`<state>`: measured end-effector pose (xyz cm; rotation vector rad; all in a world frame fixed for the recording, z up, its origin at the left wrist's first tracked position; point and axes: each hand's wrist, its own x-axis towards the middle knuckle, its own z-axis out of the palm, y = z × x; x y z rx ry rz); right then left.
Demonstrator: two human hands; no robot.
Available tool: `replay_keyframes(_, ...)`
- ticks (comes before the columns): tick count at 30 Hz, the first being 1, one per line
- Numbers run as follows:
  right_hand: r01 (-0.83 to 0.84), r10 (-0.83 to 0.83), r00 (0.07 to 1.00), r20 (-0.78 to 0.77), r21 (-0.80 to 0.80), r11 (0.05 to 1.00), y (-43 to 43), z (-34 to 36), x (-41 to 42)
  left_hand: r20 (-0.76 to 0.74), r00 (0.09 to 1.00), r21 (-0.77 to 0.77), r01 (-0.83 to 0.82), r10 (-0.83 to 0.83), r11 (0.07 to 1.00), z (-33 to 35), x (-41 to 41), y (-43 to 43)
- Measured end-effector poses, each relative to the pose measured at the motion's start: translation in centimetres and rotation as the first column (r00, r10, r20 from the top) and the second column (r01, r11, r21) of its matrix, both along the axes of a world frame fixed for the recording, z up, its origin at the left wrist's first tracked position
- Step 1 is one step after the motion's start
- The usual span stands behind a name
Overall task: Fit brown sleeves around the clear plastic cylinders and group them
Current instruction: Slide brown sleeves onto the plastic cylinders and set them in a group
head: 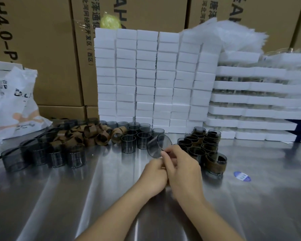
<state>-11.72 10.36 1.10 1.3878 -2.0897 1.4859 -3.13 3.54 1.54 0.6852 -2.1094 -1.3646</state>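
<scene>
**Right fingertips (165,152) pinch the near rim of a tilted clear cylinder (157,145), which has no sleeve on it.**

The right hand (182,169) holds the rim between thumb and forefinger. The left hand (153,176) curls just beneath, and I cannot tell what it holds. The cylinder is probably light, stiff, thin-walled and slick, so it is best gripped gently across the wall. To its left lie loose brown sleeves (92,134) and bare cylinders (134,136), open and empty. To its right stands the sleeved group (203,146). Behind it, foam trays (250,111) seem to hold more clear pieces.

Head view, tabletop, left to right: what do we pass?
white bag → left bare cylinders → brown sleeves → middle bare cylinders → hand-held cylinder → sleeved cylinders → blue sticker
</scene>
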Motion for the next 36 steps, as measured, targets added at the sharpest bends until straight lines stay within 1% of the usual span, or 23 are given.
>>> replay_keyframes(1,-0.005,0.004,1.0,-0.02,-0.026,1.0,0.2,0.4,0.0,-0.113,0.993,0.18,0.002,0.019,0.984,0.6,0.0,0.4)
replay_keyframes(2,-0.01,0.008,0.999,-0.034,-0.056,0.998,0.4,0.7,0.0,-0.205,0.977,0.344,0.021,0.054,0.939,1.2,0.0,0.7)
replay_keyframes(4,-0.004,-0.005,0.996,-0.085,-0.111,0.994,0.6,1.2,0.0,-0.352,0.927,0.586,0.109,0.131,0.803,1.9,0.1,0.7)
replay_keyframes(6,0.003,-0.023,0.987,-0.161,-0.122,0.992,0.6,1.3,0.4,-0.429,0.881,0.721,0.202,0.198,0.663,2.6,0.7,0.4)
replay_keyframes(7,0.003,-0.026,0.981,-0.193,-0.119,0.993,0.5,1.3,0.6,-0.448,0.869,0.748,0.235,0.211,0.621,2.8,1.0,0.2)
replay_keyframes(8,0.001,-0.026,0.976,-0.218,-0.115,0.993,0.3,1.2,0.9,-0.462,0.862,0.756,0.258,0.21,0.602,2.9,1.1,0.1)
replay_keyframes(10,-0.003,-0.025,0.969,-0.245,-0.112,0.994,0.2,1.0,1.3,-0.491,0.854,0.743,0.308,0.172,0.594,3.3,1.3,0.1)
replay_keyframes(12,-0.015,-0.016,0.972,-0.235,-0.129,0.992,0.1,0.7,1.5,-0.522,0.841,0.736,0.36,0.142,0.573,3.4,1.4,0.0)
replay_keyframes(16,-0.09,0.082,0.995,-0.064,-0.135,0.987,0.0,0.7,1.4,-0.535,0.838,0.726,0.391,0.107,0.565,3.2,1.7,-0.3)
replay_keyframes(20,-0.079,0.079,0.997,-0.008,-0.121,0.989,-0.5,0.4,1.2,-0.503,0.858,0.737,0.364,0.103,0.57,2.4,1.4,-0.5)
replay_keyframes(23,-0.102,0.106,0.994,0.026,-0.131,0.986,-0.7,0.2,0.9,-0.475,0.873,0.748,0.333,0.111,0.574,2.2,1.3,-0.3)
replay_keyframes(29,-0.122,0.139,0.986,0.092,-0.163,0.979,-0.7,0.2,0.8,-0.403,0.906,0.752,0.246,0.132,0.611,2.3,1.3,-0.1)
replay_keyframes(33,-0.049,0.073,0.984,0.162,-0.15,0.987,-0.4,0.4,0.7,-0.382,0.921,0.731,0.254,0.071,0.634,2.1,1.1,0.4)
replay_keyframes(36,0.001,0.035,0.973,0.23,-0.157,0.988,0.0,0.7,0.5,-0.367,0.926,0.715,0.223,0.084,0.663,1.8,0.7,0.9)
